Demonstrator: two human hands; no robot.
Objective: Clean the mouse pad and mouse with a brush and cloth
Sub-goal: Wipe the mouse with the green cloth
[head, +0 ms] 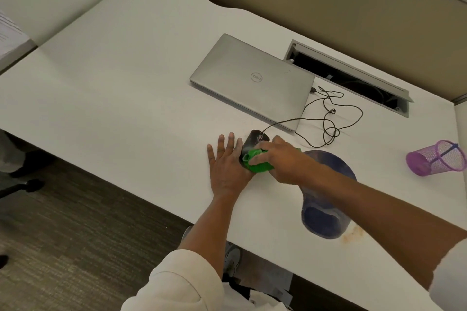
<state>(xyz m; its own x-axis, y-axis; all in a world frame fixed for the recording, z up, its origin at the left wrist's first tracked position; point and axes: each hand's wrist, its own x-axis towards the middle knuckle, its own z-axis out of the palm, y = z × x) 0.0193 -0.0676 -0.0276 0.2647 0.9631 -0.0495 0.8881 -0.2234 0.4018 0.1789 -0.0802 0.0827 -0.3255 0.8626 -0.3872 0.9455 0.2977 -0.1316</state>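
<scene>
At frame centre, the mouse (254, 140) is steadied by the flat, spread-fingered left hand (227, 161) while the cloth (257, 160), gripped by the right hand (280, 159), should be rubbed firmly, cable (326, 118) spared.

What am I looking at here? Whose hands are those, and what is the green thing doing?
This picture comes from a camera worn on a person's head, looking down at their own hands over a white desk. The right hand holds a green cloth and presses it on a black computer mouse to wipe it. The left hand lies flat beside the mouse, touching its side. Nearby are a blue mouse pad, a closed grey laptop, the mouse's tangled cable and a purple mesh cup tipped on its side.
</scene>
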